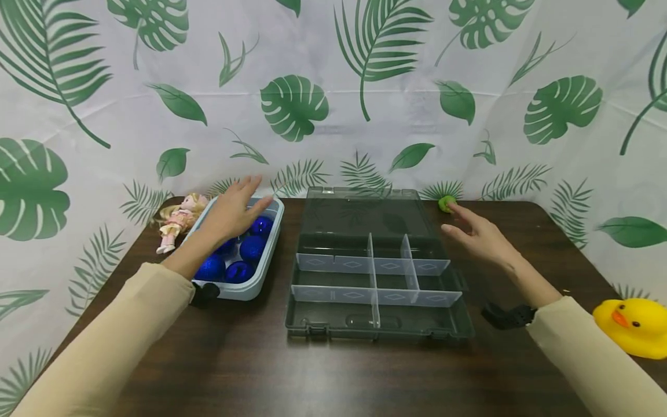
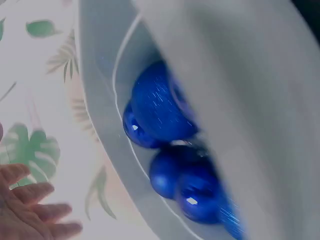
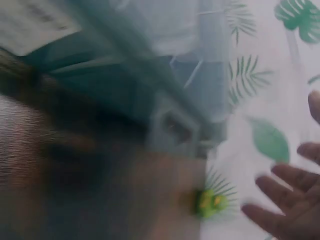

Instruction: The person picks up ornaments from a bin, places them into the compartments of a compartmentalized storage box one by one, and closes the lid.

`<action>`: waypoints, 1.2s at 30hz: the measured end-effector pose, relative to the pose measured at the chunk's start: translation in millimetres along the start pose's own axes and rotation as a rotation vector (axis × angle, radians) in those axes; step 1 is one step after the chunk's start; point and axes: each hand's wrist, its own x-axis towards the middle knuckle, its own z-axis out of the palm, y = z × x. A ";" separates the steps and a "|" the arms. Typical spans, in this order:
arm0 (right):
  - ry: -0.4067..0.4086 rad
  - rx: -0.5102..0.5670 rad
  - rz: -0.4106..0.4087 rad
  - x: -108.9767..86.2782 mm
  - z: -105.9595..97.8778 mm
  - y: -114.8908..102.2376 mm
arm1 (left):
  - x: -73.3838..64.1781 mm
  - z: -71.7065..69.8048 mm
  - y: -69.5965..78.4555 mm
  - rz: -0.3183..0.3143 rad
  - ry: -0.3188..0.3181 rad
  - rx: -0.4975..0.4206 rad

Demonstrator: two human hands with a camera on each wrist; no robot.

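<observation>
My left hand hovers over a pale blue plastic bin, fingers extended and holding nothing. Several shiny blue Christmas baubles lie in that bin; the left wrist view shows smooth and glittery ones. Beside the bin stands a smoky grey divided storage box, its lid laid back towards the wall. To the right of the lid, my right hand is held above the table, its fingers spread and nothing in them. Its fingertips overlap a small green object at the table's back edge.
A blonde doll lies left of the bin. At the right edge sits a yellow rubber duck. Behind the dark wooden table hangs a white leaf-print cloth. Clear dividers stand up inside the storage box.
</observation>
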 end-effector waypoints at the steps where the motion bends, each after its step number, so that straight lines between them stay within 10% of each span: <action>1: -0.012 0.045 -0.006 -2.8 1.4 4.6 | -4.1 -2.5 -4.9 0.006 0.026 -0.056; 8: -0.177 0.259 -0.026 -14.1 15.0 34.6 | -22.5 4.0 -36.1 -0.096 0.087 -0.365; 14: -0.233 0.301 -0.065 -12.9 22.5 46.5 | -16.9 22.6 -44.7 -0.145 0.041 -0.437; 36: -0.151 0.251 -0.054 -5.3 31.3 51.6 | 11.8 53.1 -37.3 -0.165 -0.015 -0.181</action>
